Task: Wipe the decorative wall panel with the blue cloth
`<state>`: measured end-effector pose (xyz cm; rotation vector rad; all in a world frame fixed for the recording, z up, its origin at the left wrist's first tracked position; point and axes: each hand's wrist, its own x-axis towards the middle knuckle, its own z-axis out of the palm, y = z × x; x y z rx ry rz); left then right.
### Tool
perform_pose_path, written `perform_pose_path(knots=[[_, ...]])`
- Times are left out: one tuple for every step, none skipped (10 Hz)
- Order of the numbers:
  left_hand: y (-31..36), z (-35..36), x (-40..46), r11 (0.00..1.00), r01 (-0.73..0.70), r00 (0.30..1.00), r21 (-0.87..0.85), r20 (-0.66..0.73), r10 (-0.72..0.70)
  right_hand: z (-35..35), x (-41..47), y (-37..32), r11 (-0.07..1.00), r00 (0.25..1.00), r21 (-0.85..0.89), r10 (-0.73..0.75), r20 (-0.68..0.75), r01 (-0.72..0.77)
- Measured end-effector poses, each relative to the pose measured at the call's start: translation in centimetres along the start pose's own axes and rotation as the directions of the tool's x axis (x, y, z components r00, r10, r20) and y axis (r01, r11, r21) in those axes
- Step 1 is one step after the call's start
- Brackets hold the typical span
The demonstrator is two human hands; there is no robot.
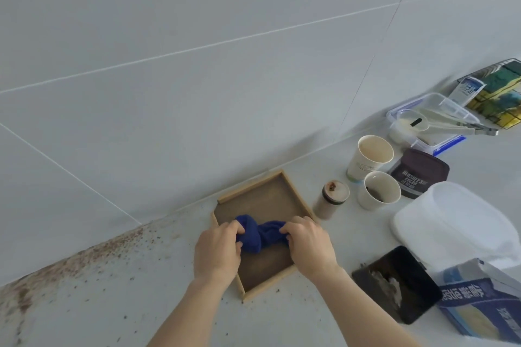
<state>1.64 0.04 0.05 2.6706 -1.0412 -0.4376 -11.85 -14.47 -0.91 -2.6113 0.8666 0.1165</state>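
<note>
A square decorative panel point(267, 200) with a brown face and a light wooden frame lies flat on the grey counter, close to the wall. A blue cloth point(260, 234), twisted into a roll, sits over the panel's middle. My left hand point(217, 251) grips the cloth's left end. My right hand point(308, 242) grips its right end. Both hands hide the near part of the panel's face.
Brown specks cover the counter and wall base point(84, 259) at left. To the right stand a small jar point(331, 200), two paper cups point(369, 158) point(379, 191), a cocoa tin point(417, 175), a clear box point(434, 118), a black tray point(397, 284), a white lid point(451, 222) and a blue carton point(479, 304).
</note>
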Motion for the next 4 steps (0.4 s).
perform_pose_path(knots=[[-0.3,0.5,-0.2,0.989,-0.098,0.993,0.111,0.079,0.090,1.0,-0.7,0.3,0.998,0.999,-0.043,-0.038,0.002,0.038],[-0.8,0.6,-0.2,0.975,-0.143,0.981,0.169,0.158,0.117,1.2,-1.0,-0.1,0.993,0.997,-0.106,-0.035,0.072,0.042],[-1.5,0.5,-0.6,0.967,-0.173,0.969,0.188,0.210,0.133,0.8,-0.8,-0.4,0.982,0.989,-0.185,-0.002,0.145,0.029],[-1.9,-0.3,-1.3,0.959,-0.201,0.956,0.201,0.253,0.147,0.0,-1.0,-1.2,0.971,0.971,-0.240,0.067,0.228,-0.010]])
